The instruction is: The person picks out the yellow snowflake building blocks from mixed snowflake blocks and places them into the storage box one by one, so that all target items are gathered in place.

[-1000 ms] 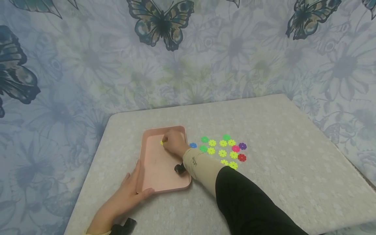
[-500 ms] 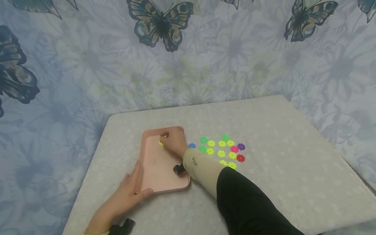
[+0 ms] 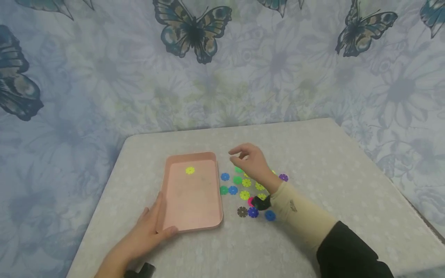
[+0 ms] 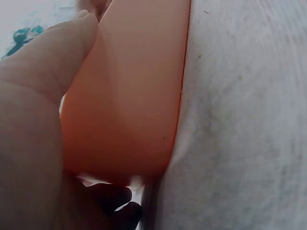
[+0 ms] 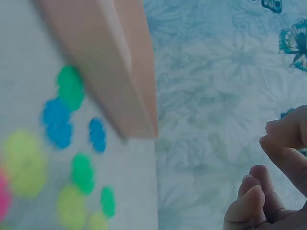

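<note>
A shallow pink tray (image 3: 194, 200) lies on the cloth-covered table, with one yellow notched, flower-like disc (image 3: 190, 170) near its far end. My left hand (image 3: 142, 233) holds the tray's near left corner, thumb along the near rim and fingers along the left side. In the left wrist view, the thumb and fingertips show on either side of the tray wall (image 4: 129, 96). My right hand (image 3: 253, 164) is raised over the loose discs right of the tray, thumb and forefinger apart, with nothing between them. The right wrist view shows its parted fingers (image 5: 283, 143) against the wall.
Several discs in blue, green, yellow and other colours lie right of the tray, among them a blue disc (image 3: 225, 177), a brown disc (image 3: 242, 212) and a purple disc (image 3: 283, 177). My right forearm covers part of them. A butterfly-patterned wall (image 3: 222, 96) stands behind the table.
My right hand has let go of the yellow disc, leaving it in the tray, and has moved right over the loose discs. The left hand stays at the tray's corner.
</note>
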{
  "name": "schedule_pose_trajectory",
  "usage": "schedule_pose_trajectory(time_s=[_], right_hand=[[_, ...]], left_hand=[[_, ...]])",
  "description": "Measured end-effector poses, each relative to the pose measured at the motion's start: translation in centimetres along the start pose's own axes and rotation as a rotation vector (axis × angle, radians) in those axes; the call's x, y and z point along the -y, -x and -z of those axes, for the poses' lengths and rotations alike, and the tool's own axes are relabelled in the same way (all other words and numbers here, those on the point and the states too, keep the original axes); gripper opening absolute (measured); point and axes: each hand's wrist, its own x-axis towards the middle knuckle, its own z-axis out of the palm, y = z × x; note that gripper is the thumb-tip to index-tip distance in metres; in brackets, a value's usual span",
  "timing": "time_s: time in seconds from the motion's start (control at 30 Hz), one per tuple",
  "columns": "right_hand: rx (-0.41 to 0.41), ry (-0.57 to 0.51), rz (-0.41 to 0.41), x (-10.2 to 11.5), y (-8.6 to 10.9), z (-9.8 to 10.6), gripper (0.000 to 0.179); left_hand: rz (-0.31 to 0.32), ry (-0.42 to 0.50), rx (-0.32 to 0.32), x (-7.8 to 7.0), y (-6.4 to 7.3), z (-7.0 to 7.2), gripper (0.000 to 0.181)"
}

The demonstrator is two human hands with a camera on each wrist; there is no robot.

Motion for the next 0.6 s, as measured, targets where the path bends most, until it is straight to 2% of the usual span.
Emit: schedule_pose_trajectory(time_s=[0.13, 0.2, 0.3, 0.5, 0.6], right_hand=[[-0.038, 0.012, -0.106, -2.2, 4.1, 3.3, 0.016], [-0.062, 0.003, -0.147, -3.1, 5.9, 4.1, 0.015], [-0.097, 0.007, -0.166, -4.8, 7.7, 4.7, 0.014], [-0.193, -0.041, -0.217, -7.8, 9.0, 4.6, 0.015], [-0.223, -0.029, -0.191, -8.5, 9.1, 4.5, 0.014]], left_hand=[[0.003, 0.01, 0.014, 0.0, 0.0, -0.2, 0.115], [0.009, 0.012, 0.017, 0.0, 0.2, -0.2, 0.115], [0.013, 0.014, 0.02, 0.0, 0.4, -0.2, 0.115], [0.002, 0.007, 0.011, -0.1, 0.3, -0.1, 0.114], [-0.002, 0.019, 0.009, -0.1, 0.2, -0.1, 0.113]])
